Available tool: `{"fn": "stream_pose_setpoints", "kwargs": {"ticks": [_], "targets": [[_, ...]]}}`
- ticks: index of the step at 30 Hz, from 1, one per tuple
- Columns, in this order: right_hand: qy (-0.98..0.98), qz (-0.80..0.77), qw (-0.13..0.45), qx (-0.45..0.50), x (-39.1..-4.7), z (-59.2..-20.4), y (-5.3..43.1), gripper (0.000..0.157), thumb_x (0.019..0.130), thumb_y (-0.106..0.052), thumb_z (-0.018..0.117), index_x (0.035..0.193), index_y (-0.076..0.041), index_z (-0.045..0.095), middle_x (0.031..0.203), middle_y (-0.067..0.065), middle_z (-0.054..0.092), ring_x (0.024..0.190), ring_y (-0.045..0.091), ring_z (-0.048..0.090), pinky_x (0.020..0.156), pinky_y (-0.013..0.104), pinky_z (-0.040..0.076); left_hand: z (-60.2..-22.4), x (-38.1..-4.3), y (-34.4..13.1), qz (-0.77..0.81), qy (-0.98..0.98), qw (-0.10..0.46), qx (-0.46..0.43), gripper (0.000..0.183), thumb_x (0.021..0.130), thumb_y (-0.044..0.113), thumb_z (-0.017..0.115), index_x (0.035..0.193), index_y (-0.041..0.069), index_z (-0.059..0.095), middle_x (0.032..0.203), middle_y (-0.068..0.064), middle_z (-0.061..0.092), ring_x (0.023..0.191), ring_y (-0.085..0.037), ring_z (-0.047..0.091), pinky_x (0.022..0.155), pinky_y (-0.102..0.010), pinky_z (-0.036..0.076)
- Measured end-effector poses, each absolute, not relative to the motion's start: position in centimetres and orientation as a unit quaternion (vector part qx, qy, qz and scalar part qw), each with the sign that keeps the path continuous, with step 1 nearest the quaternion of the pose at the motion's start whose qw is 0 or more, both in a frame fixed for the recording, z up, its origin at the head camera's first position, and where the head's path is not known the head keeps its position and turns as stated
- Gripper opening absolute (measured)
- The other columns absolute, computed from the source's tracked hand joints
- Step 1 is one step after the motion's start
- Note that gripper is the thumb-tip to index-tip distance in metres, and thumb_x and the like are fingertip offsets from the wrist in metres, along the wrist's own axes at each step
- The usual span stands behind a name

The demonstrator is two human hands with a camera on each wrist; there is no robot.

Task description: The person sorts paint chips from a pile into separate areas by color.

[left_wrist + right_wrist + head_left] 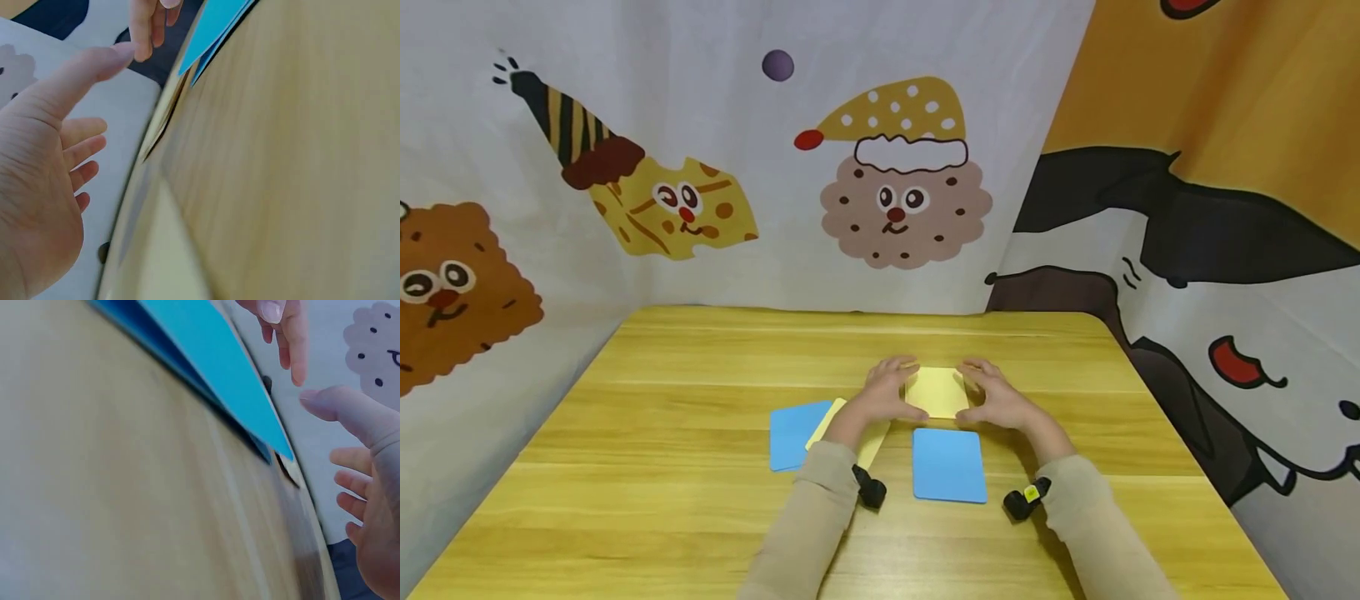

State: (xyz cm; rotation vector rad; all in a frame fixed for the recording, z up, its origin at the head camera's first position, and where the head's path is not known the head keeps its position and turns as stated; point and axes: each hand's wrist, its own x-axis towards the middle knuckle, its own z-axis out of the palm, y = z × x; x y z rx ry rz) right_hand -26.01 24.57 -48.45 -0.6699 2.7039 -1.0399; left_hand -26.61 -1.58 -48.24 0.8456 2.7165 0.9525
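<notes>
A pale yellow square sheet point(937, 392) lies flat on the table, framed by both hands. At its left edge is my left hand point(886, 395), thumb and fingers spread apart. Opposite, my right hand point(997, 399) stands at the right edge in the same spread shape. In the left wrist view the left hand point(47, 162) has nothing between its thumb and fingers. Likewise, the right wrist view shows the right hand point(375, 481) with extended thumb and relaxed fingers. Nearer the body lies a blue square folded sheet point(949, 466), its layers slightly parted in the right wrist view.
Left of the hands, another blue sheet point(793, 436) lies partly under a tilted yellow sheet point(872, 442), which the left forearm overlaps. The wooden table point(662, 500) meets a cartoon-printed curtain point(715, 283) at its back. Black wrist cameras sit on both sleeves.
</notes>
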Motion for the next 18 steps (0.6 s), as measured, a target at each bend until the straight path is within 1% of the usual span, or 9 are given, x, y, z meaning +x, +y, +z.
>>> {"fn": "stream_pose_setpoints", "kwargs": {"ticks": [5,9,13,18], "targets": [[0.905,-0.367,0.023,-0.216,-24.7,-48.1,23.7,0.089,0.078,-0.034,0.079,0.148,-0.002,0.034,0.152,0.017,0.021,0.137,0.039,0.017,0.098,0.066,0.028,-47.6,-26.0,-3.4,0.323,0.894,0.045,0.307,0.093,0.075,0.043,0.080,0.147,0.003,0.036,0.154,-0.009,0.027,0.141,-0.029,0.017,0.110,-0.055,0.012],[0.903,-0.370,-0.020,-0.218,-23.7,-48.0,22.5,0.086,0.078,-0.035,0.079,0.145,0.001,0.037,0.149,0.020,0.027,0.133,0.041,0.024,0.096,0.065,0.031,-47.3,-25.4,-4.8,0.346,0.881,0.047,0.320,0.093,0.075,0.042,0.081,0.147,0.004,0.036,0.153,-0.011,0.028,0.141,-0.031,0.017,0.109,-0.057,0.011],[0.906,-0.364,-0.038,-0.215,-22.6,-47.7,21.1,0.087,0.077,-0.037,0.080,0.145,-0.001,0.039,0.147,0.019,0.030,0.132,0.040,0.028,0.096,0.062,0.033,-47.2,-24.7,-6.2,0.357,0.876,0.052,0.322,0.093,0.075,0.043,0.080,0.148,0.005,0.036,0.153,-0.011,0.029,0.140,-0.031,0.019,0.108,-0.059,0.014],[0.908,-0.363,-0.051,-0.204,-21.3,-47.3,19.4,0.088,0.074,-0.035,0.083,0.145,-0.006,0.040,0.147,0.017,0.031,0.133,0.038,0.028,0.097,0.062,0.032,-47.0,-24.0,-7.8,0.379,0.866,0.061,0.320,0.094,0.073,0.037,0.083,0.147,0.004,0.037,0.152,-0.013,0.029,0.139,-0.033,0.018,0.106,-0.061,0.018]]}}
